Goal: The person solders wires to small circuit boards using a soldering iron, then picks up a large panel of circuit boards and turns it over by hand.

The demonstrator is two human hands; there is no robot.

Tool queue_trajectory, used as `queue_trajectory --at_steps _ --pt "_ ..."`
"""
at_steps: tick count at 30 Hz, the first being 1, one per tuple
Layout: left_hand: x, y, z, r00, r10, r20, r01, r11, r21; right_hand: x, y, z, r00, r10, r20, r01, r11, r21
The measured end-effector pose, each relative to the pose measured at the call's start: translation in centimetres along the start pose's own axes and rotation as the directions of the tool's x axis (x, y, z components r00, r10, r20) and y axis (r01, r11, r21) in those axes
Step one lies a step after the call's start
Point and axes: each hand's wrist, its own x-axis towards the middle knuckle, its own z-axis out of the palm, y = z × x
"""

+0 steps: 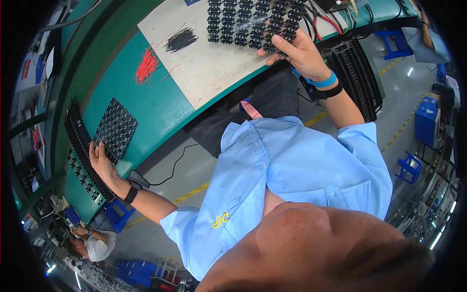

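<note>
My right hand [304,56] grips a black circuit board panel [233,22] by its near right corner, thumb on top and fingers beneath. Rows of small boards with cut-outs make up this panel, held over a pale mat [194,78]. Far to the left, my left hand [103,165] is at the near left edge of a second black circuit board panel [116,127], fingers along that edge; the thumb is hard to make out. This panel is tilted beside a long black slotted rack [80,129]. A wristband [327,80] circles my right wrist.
Cut red wires [147,67] and black wires [181,40] lie in piles on the green bench [160,109] and mat. Red-handled pliers [318,27] and cables are at the back right. Another black rack [357,78] stands below the bench's right end. Other people work nearby.
</note>
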Motion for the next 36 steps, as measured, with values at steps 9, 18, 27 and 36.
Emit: queue_trajectory --at_steps 9,18,27,36 --pt "-1.1 0.7 1.0 0.99 0.121 -0.066 -0.096 0.949 0.299 -0.4 1.0 -0.9 0.992 -0.129 -0.008 0.125 0.97 -0.21" --pt "-5.2 5.6 5.4 0.816 0.579 0.004 -0.375 0.523 0.765 -1.2 -0.4 2.5 0.877 -0.399 0.268 0.338 0.114 -0.934" --pt "-13.4 17.2 21.0 0.566 0.566 0.599 -0.776 0.612 0.156 -2.7 -0.5 6.4 0.941 -0.211 0.266 0.305 0.183 -0.935" --pt "-14.8 18.2 24.9 0.482 0.554 0.678 -0.829 0.54 0.148 -2.8 -0.7 3.6 0.924 -0.143 0.354 0.38 0.434 -0.817"
